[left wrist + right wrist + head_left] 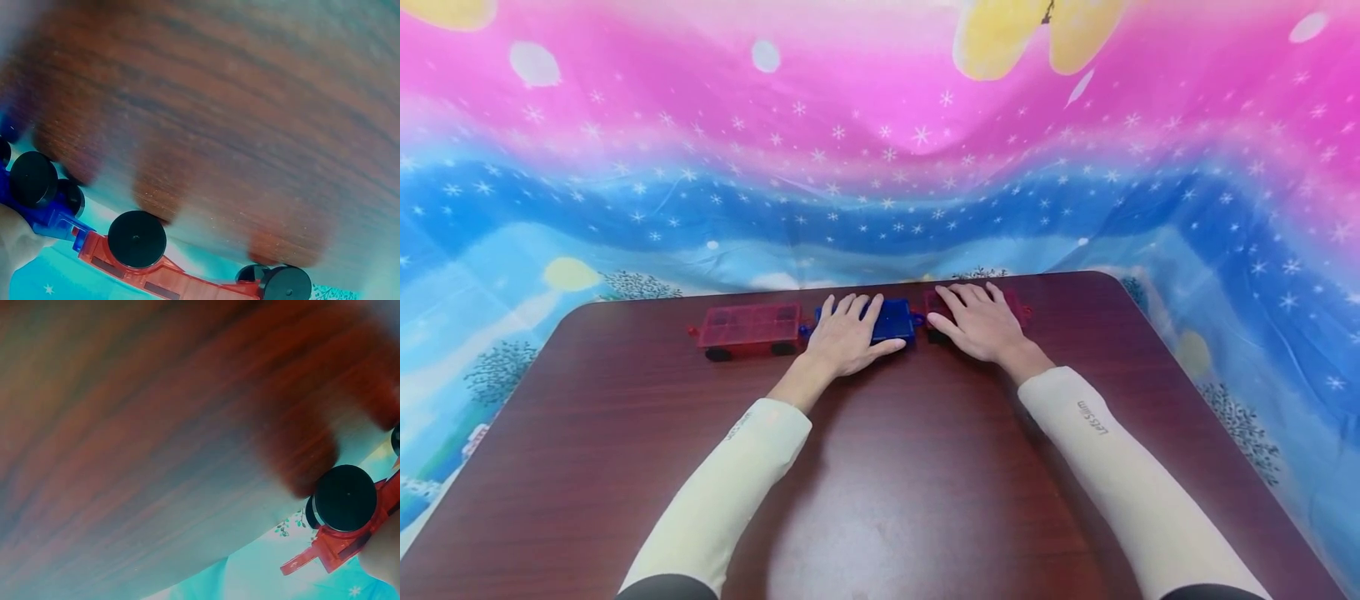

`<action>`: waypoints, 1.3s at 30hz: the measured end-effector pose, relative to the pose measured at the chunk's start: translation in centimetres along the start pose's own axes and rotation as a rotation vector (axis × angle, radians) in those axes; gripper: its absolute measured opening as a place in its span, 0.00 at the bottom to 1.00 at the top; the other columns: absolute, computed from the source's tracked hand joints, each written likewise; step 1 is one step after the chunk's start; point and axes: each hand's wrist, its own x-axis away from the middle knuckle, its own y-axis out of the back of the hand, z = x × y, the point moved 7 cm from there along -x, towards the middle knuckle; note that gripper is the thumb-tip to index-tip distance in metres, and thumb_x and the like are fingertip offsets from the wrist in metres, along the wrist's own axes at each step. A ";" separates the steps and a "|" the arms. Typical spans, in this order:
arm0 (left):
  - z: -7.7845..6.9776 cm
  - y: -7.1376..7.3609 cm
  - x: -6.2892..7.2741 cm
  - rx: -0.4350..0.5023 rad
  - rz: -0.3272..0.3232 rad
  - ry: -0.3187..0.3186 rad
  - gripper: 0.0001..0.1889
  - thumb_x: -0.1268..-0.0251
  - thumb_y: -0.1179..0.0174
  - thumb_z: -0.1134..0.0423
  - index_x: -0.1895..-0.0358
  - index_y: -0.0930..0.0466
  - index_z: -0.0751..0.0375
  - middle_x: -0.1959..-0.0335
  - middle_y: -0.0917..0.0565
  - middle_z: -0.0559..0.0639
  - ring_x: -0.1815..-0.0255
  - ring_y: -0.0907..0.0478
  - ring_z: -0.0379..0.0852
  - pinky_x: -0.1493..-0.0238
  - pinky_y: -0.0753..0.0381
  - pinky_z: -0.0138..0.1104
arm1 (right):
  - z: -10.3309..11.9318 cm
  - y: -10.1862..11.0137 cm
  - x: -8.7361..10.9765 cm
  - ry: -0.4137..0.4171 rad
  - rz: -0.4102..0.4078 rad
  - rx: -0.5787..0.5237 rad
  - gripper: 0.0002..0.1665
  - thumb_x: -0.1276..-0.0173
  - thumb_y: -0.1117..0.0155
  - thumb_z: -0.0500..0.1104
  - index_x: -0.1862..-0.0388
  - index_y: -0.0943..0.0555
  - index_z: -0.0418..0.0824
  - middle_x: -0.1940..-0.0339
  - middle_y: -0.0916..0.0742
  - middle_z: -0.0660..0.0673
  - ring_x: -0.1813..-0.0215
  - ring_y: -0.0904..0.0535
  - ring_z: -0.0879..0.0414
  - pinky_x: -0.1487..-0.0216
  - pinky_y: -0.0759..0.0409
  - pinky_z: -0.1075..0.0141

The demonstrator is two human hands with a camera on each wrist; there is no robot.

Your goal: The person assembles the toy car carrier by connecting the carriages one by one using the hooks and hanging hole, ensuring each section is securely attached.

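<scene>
Three see-through toy train cars with black wheels stand in a row, linked end to end, near the table's far edge. The left red car (752, 325) has no hand on it. My left hand (846, 337) lies with fingers extended over the blue car (892, 319), covering its left part. Over the right red car (1015, 306) rests my right hand (981, 325), fingers stretched forward and hiding much of its top. A blue coupling (80, 239) joins the cars in the left wrist view. In the right wrist view, a red hook (299, 561) sticks out past a wheel (345, 498).
The dark wooden table (880, 500) has rounded far corners. Close behind it hangs a pink and blue printed cloth (880, 167), which also runs down both sides. Pale sleeves (722, 483) cover both forearms.
</scene>
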 end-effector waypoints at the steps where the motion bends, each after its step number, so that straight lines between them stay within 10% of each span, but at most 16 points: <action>1: 0.0 0.0 0.0 -0.002 0.001 0.000 0.51 0.33 0.65 0.21 0.17 0.52 0.53 0.21 0.40 0.57 0.20 0.48 0.58 0.23 0.57 0.59 | 0.0 0.0 0.0 0.001 -0.001 0.002 0.48 0.23 0.71 0.75 0.17 0.43 0.47 0.22 0.33 0.40 0.21 0.43 0.41 0.23 0.56 0.39; 39: 0.4 0.2 0.2 0.076 -0.052 -0.006 0.51 0.34 0.62 0.21 0.17 0.51 0.50 0.22 0.38 0.56 0.21 0.46 0.56 0.22 0.56 0.58 | -0.2 0.2 0.4 0.009 -0.009 -0.019 0.49 0.24 0.70 0.75 0.17 0.42 0.46 0.22 0.33 0.38 0.21 0.43 0.39 0.23 0.57 0.38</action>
